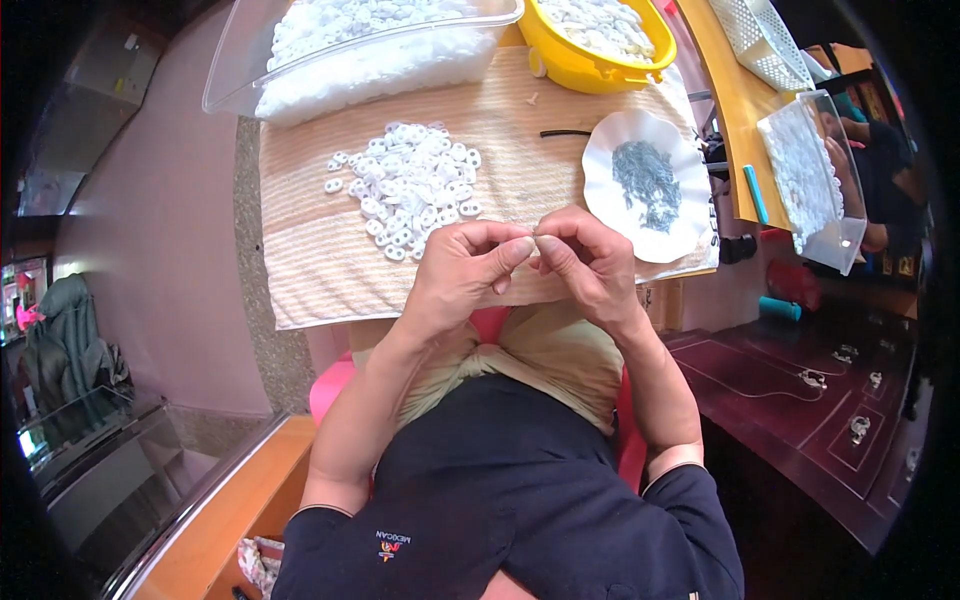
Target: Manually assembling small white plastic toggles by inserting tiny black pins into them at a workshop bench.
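My left hand (462,272) and my right hand (594,262) meet fingertip to fingertip over the near part of the cloth-covered table (330,285). Thumb and forefinger are pinched together on each. Whatever lies between the fingertips is too small to make out. Left of and beyond my left hand spreads a loose pile of small white oval pieces with two holes each (415,185). Close by my right hand stands a white wavy-rimmed dish (600,170) with many tiny grey, see-through pieces (647,186) in it.
A clear plastic bin (370,85) full of white pieces stands at the far left, a yellow basin (590,75) of pale parts at the far right. A short black strip (565,133) lies near the dish. At right, another person's hand (845,165) is at a clear box (835,235).
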`<act>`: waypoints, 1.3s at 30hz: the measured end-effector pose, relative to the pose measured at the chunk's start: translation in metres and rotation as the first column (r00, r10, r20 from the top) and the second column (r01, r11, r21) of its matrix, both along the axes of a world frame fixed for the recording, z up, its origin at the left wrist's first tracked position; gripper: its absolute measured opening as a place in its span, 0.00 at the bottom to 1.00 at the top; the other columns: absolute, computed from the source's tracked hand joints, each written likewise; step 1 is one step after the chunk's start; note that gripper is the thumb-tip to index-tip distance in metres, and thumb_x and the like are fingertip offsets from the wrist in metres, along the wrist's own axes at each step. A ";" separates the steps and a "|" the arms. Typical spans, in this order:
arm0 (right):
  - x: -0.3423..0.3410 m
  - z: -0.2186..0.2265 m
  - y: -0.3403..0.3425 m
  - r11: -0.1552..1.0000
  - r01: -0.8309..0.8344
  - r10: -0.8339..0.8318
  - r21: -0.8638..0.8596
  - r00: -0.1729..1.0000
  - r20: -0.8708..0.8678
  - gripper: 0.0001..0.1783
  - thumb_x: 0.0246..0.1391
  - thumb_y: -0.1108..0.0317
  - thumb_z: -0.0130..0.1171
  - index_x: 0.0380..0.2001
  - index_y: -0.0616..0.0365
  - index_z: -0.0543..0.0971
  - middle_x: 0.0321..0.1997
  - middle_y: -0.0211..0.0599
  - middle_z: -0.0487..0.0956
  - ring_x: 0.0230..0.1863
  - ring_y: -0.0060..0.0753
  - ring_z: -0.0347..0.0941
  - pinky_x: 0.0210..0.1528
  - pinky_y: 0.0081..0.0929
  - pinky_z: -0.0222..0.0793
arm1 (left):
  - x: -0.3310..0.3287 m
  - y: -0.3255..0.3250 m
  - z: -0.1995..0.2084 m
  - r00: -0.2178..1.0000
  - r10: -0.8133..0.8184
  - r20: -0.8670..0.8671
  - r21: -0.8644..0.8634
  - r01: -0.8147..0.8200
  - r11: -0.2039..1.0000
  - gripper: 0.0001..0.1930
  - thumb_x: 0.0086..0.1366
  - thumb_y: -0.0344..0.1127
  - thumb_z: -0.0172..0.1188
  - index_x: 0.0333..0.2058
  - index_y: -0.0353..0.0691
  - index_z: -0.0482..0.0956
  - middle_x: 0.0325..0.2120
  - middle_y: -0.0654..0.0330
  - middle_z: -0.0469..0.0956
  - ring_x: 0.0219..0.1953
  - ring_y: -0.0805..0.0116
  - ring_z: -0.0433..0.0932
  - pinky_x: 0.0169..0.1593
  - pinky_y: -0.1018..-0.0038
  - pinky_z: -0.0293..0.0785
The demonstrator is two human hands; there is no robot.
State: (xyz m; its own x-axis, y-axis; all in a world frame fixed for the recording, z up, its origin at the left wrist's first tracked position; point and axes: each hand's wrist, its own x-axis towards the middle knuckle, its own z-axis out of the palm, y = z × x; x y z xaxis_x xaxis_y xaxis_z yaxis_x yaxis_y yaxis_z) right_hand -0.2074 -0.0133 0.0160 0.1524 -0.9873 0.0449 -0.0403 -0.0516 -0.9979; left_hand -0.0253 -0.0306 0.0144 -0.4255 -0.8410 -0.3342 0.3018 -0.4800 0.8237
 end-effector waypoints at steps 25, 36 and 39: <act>0.012 -0.002 0.000 0.995 -0.040 0.039 0.089 0.999 0.009 0.05 0.58 0.74 0.58 0.36 0.65 0.77 0.32 0.31 0.77 0.32 0.18 0.74 0.35 0.16 0.70 | -0.002 0.016 -0.004 0.981 0.140 -0.132 0.117 -0.125 0.985 0.08 0.68 0.35 0.56 0.37 0.35 0.75 0.26 0.67 0.74 0.19 0.88 0.61 0.20 0.87 0.55; 0.010 -0.005 -0.002 0.991 -0.045 0.054 0.128 0.996 -0.070 0.07 0.59 0.75 0.55 0.37 0.69 0.78 0.32 0.34 0.79 0.32 0.20 0.75 0.35 0.17 0.72 | -0.005 0.021 0.001 0.988 0.150 -0.030 0.056 -0.148 0.987 0.08 0.69 0.37 0.54 0.36 0.38 0.71 0.22 0.71 0.67 0.19 0.87 0.59 0.19 0.85 0.54; 0.012 0.003 -0.001 0.981 -0.043 0.051 0.187 0.998 -0.036 0.08 0.59 0.75 0.55 0.38 0.69 0.78 0.31 0.33 0.79 0.31 0.19 0.74 0.35 0.16 0.71 | -0.009 0.022 -0.015 0.954 0.254 0.161 -0.377 -0.179 0.909 0.09 0.69 0.35 0.53 0.36 0.33 0.71 0.24 0.66 0.72 0.23 0.80 0.70 0.26 0.80 0.68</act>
